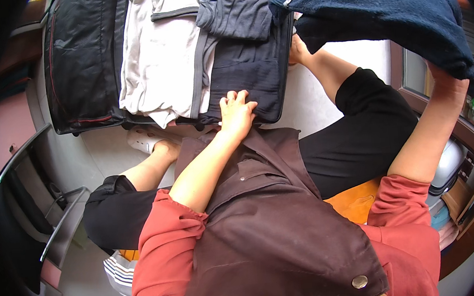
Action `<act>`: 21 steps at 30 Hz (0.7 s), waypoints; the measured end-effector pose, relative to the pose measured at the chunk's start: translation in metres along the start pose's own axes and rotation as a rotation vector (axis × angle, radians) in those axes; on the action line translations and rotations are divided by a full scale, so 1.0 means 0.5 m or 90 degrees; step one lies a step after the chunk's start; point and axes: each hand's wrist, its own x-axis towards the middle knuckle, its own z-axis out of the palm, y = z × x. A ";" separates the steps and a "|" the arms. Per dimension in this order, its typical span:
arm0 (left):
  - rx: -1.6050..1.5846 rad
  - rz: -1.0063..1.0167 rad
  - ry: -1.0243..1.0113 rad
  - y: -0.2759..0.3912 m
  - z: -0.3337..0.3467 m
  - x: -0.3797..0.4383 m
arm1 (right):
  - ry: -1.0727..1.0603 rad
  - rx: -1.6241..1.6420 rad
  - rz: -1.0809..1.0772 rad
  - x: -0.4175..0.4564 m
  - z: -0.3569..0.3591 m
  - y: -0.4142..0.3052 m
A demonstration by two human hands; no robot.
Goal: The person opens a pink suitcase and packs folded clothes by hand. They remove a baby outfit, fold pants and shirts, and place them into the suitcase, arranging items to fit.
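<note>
An open black suitcase point(86, 68) lies before me with folded clothes inside. My left hand point(237, 113) rests on folded black clothing point(252, 77) at the near edge, fingers spread and slightly bent. Beside that lies a white garment with grey trim point(162, 70), part of which hangs over the near rim. Folded dark grey clothing point(239, 10) sits farther back. At the upper right, my right hand point(446, 74) holds up a dark blue cloth garment point(385, 6) beyond the suitcase's right side. The cloth drapes over this hand and hides its fingers.
My legs in black trousers point(355, 142) bend to either side of the suitcase. On the left stands a metal-framed chair point(64, 224). A brown-framed glass cabinet point(398, 62) is at the right. Under me shows an orange seat point(353, 201).
</note>
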 end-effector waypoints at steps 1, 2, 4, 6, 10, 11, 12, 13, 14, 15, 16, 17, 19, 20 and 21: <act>-0.019 0.003 0.012 -0.005 -0.003 0.011 | -0.009 -0.130 -0.040 0.018 -0.024 0.002; 0.007 0.043 0.055 -0.006 -0.005 0.020 | -0.020 -0.183 -0.076 0.029 -0.046 0.001; -0.101 -0.102 0.013 -0.008 -0.021 0.040 | -0.036 -0.175 -0.098 0.029 -0.061 0.000; -0.294 -0.283 0.002 -0.038 -0.035 0.073 | -0.043 -0.168 -0.113 0.027 -0.071 -0.009; -0.825 -0.556 -0.005 -0.158 -0.085 0.098 | -0.044 -0.167 -0.123 0.022 -0.092 -0.020; -0.992 -0.595 -0.006 -0.162 -0.101 0.096 | -0.042 -0.169 -0.123 0.018 -0.096 -0.017; -1.032 -0.598 -0.002 -0.181 -0.094 0.090 | -0.047 -0.167 -0.124 0.018 -0.094 -0.018; -1.072 -0.600 0.000 -0.199 -0.081 0.089 | -0.049 -0.167 -0.123 0.019 -0.094 -0.021; -1.113 -0.602 0.003 -0.214 -0.067 0.085 | -0.053 -0.165 -0.125 0.019 -0.091 -0.020; -1.133 -0.608 -0.002 -0.210 -0.070 0.087 | -0.051 -0.167 -0.126 0.018 -0.092 -0.021; -1.154 -0.615 -0.006 -0.206 -0.073 0.088 | -0.049 -0.171 -0.125 0.020 -0.096 -0.021; -1.175 -0.621 -0.010 -0.200 -0.075 0.088 | -0.049 -0.171 -0.123 0.016 -0.097 -0.020; -1.095 -0.570 -0.008 -0.189 -0.078 0.085 | -0.052 -0.166 -0.124 0.020 -0.099 -0.018; -1.056 -0.545 -0.006 -0.180 -0.078 0.083 | -0.053 -0.163 -0.125 0.019 -0.100 -0.020; -0.980 -0.461 -0.040 -0.171 -0.069 0.075 | -0.057 -0.157 -0.124 0.020 -0.099 -0.018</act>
